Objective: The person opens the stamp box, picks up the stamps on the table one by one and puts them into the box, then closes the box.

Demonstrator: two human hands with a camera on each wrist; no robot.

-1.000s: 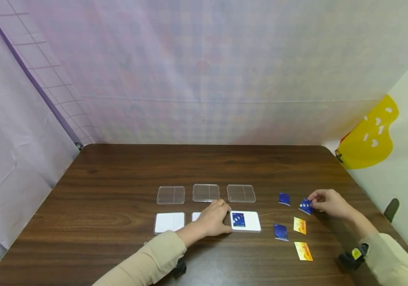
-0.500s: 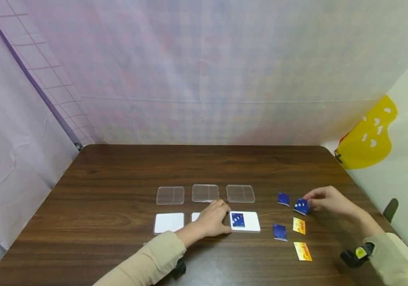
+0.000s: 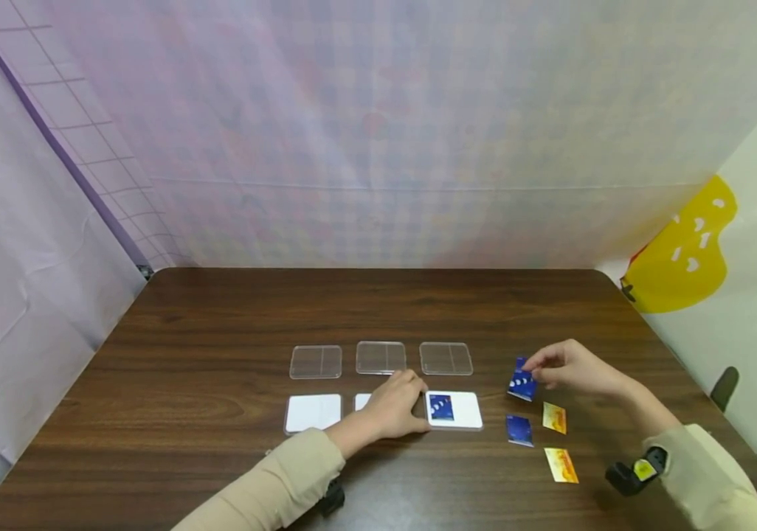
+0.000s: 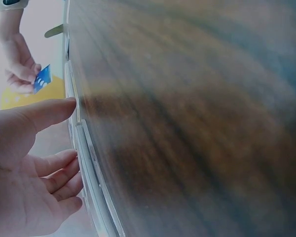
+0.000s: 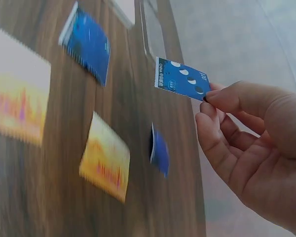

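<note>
- Hanging above the brown table point(image 3: 219, 324), a blue stamp point(image 3: 522, 386) is pinched at one corner between the thumb and fingers of the right hand point(image 3: 574, 366).
- Most of a white middle panel point(image 3: 361, 402) is covered by the left hand point(image 3: 395, 405), whose thumb and fingers are spread at the near corners of the right panel point(image 3: 468, 410).
- On that panel's left half, a mounted stamp point(image 3: 441, 407), also blue, is seen; the left panel point(image 3: 313, 413) is plain white.
- Three clear plates point(image 3: 315, 362) are lined up behind.
- Beside the right hand, a loose blue stamp point(image 3: 519, 431) and two yellow stamps point(image 3: 554, 418) are laid out.
- Overhead, a half-hidden stamp point(image 3: 520, 362) is partly blocked by the pinched one; from the right wrist, the two are seen apart, and "CHINA" can be read on the pinched one.
- From the left wrist alone, the panels are shown edge-on.
</note>
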